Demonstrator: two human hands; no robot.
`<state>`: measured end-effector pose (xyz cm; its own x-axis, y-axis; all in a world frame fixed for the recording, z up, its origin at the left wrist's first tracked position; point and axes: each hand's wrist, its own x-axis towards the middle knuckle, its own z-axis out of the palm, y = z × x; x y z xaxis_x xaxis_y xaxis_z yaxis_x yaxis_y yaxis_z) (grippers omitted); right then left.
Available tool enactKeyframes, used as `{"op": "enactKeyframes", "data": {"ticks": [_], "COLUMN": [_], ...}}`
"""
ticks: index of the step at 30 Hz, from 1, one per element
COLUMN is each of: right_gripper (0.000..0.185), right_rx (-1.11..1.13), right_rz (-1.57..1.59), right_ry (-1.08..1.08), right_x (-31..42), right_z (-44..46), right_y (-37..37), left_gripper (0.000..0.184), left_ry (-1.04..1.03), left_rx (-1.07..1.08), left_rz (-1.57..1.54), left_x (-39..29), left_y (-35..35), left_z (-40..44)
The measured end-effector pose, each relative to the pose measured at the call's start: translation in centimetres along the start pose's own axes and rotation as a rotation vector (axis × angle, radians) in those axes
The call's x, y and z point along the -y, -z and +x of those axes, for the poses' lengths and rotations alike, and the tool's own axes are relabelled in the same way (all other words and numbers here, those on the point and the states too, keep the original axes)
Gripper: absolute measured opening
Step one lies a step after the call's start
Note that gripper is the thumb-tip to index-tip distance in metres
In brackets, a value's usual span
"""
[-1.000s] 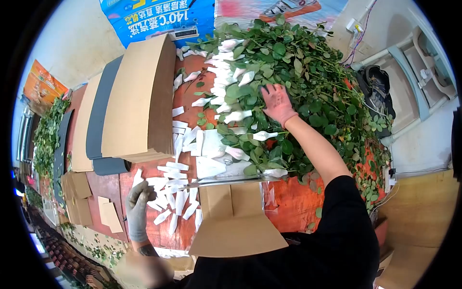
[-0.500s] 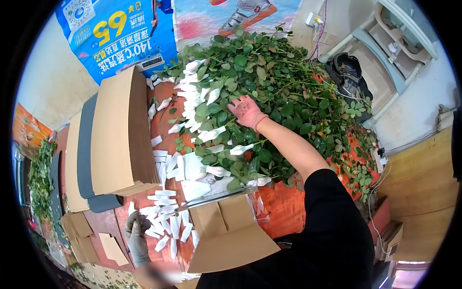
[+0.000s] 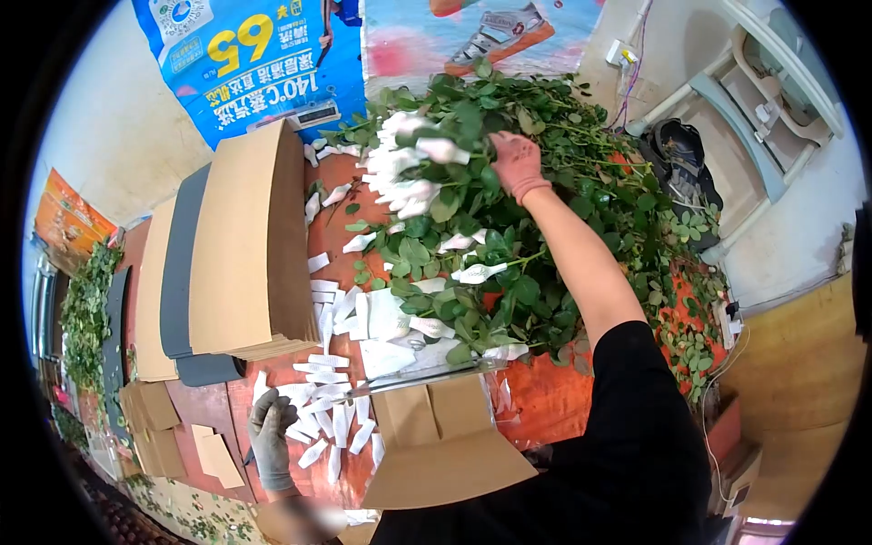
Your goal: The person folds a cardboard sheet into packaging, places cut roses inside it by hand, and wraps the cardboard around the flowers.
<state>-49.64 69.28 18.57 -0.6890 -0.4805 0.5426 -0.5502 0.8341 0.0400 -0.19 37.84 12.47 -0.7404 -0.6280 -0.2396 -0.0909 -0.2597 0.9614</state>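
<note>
My right hand (image 3: 518, 165), in a pink glove, grips a bunch of leafy stems near the back of the table. The bunch's flower heads, wrapped in white sleeves (image 3: 404, 163), point left. Under and right of it spreads the pile of green rose stems (image 3: 581, 209). My left hand (image 3: 271, 431), in a grey glove, is curled at the lower left, beside scattered white sleeves (image 3: 338, 422); what its fingers hold, if anything, is hidden. An open cardboard box (image 3: 436, 418) lies between my hands, close to my body, with clear plastic along its far edge.
A tall stack of cardboard sheets (image 3: 241, 236) stands on the red table (image 3: 545, 395) at the left. White paper sheets (image 3: 386, 318) lie beyond the box. Behind the table hangs a blue poster (image 3: 263, 73). A chair frame (image 3: 736, 118) with a dark shoe (image 3: 681, 163) is at the right.
My right hand has closed on stems and lifted a bunch of wrapped flowers off the pile. My left hand stays beside the loose sleeves. The camera view has shifted.
</note>
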Motion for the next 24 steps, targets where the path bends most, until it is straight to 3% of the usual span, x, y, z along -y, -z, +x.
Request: {"op": "enactKeyframes", "data": {"ticks": [4,6,8,9,12,14,15,16,18,19,20,22,24], "right_gripper": [0.034,0.034,0.037,0.037,0.046,0.044,0.041,0.041,0.052,0.058,0.062,0.065,0.062], "right_rx": [0.074,0.126,0.574,0.574,0.874,0.958,1.024,1.014,1.231,1.210,1.278,1.345,1.220], "right_rz": [0.043,-0.149,-0.136,-0.138,0.276,0.731,0.830,0.825,-0.085,-0.297,-0.326,-0.022,0.262], "right_ry": [0.024,0.331,0.518,0.524,0.533,0.430,0.499,0.493,0.597,0.716,0.736,0.692,0.499], "right_x": [0.2,0.8,2.7,2.9,2.6,2.6,1.3,1.5,3.9,6.1,6.5,5.8,5.7], "right_z": [-0.3,-3.4,-5.4,-5.0,-2.6,0.4,1.5,1.7,0.9,0.1,-0.2,0.5,3.8], "right_y": [-0.2,-2.3,-0.4,0.6,1.7,4.8,3.8,3.3,1.8,5.3,4.6,3.4,4.4], "left_gripper": [0.024,0.025,0.027,0.028,0.029,0.029,0.028,0.028,0.028,0.028,0.028,0.028,0.028], "left_ry": [0.014,0.029,0.043,0.046,0.039,0.050,0.062,0.047,0.047,0.044,0.047,0.037,0.026], "left_rx": [-0.003,0.027,0.030,0.032,0.043,0.033,-0.002,-0.023,-0.007,-0.031,-0.029,-0.065,-0.039], "left_rz": [0.006,0.012,0.018,0.018,0.022,0.023,0.024,0.035,0.025,0.034,0.039,0.032,0.015], "left_x": [-0.2,0.4,0.8,1.1,1.6,1.8,1.9,1.9,1.7,1.6,1.6,1.8,2.4], "left_y": [-0.6,-0.8,-1.0,-1.0,-0.9,-0.8,-0.8,-0.8,-0.3,-0.2,0.0,0.2,0.3], "left_z": [-0.2,-0.1,-0.1,-0.2,-0.3,-0.1,-0.1,-0.1,0.1,0.1,0.1,0.0,0.0]}}
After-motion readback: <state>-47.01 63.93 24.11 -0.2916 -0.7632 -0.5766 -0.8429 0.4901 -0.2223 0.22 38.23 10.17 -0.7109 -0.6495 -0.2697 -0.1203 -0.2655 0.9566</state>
